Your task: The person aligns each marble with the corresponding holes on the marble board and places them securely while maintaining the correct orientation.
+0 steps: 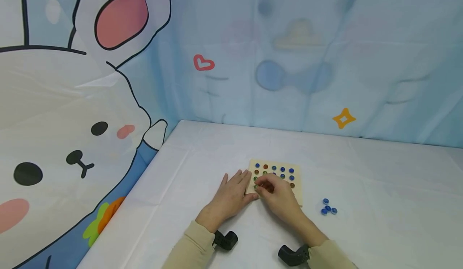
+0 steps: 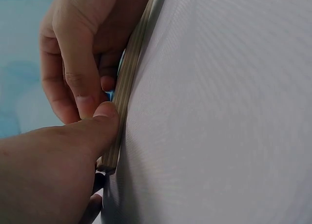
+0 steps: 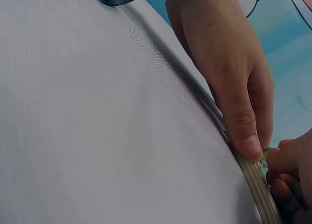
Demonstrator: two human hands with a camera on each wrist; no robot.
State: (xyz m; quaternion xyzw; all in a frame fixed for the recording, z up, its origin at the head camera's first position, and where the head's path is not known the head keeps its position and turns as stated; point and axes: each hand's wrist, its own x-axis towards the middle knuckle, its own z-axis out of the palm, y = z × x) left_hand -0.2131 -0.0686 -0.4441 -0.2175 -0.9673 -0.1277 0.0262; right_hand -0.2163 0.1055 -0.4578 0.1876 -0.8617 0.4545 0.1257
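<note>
A pale wooden board (image 1: 297,194) lies on the table, bearing rows of small round glass beads (image 1: 282,169) in blue, green and amber. Along its left side rests my left hand (image 1: 231,194), fingers extended and thumb against the near edge; the left wrist view shows that thumb on the layered board edge (image 2: 127,78). Over the board's near left part, my right hand (image 1: 280,200) pinches a green glass bead (image 3: 266,154) between thumb and forefinger, low at the board. The right hand hides several places in the middle and near rows.
Several loose blue beads (image 1: 324,211) lie on the white-covered table (image 1: 380,204) to the right of the board. Behind stands a light blue printed curtain (image 1: 231,92), with a cartoon-print sheet (image 1: 54,112) on the left. Both wrists wear black camera mounts (image 1: 293,256).
</note>
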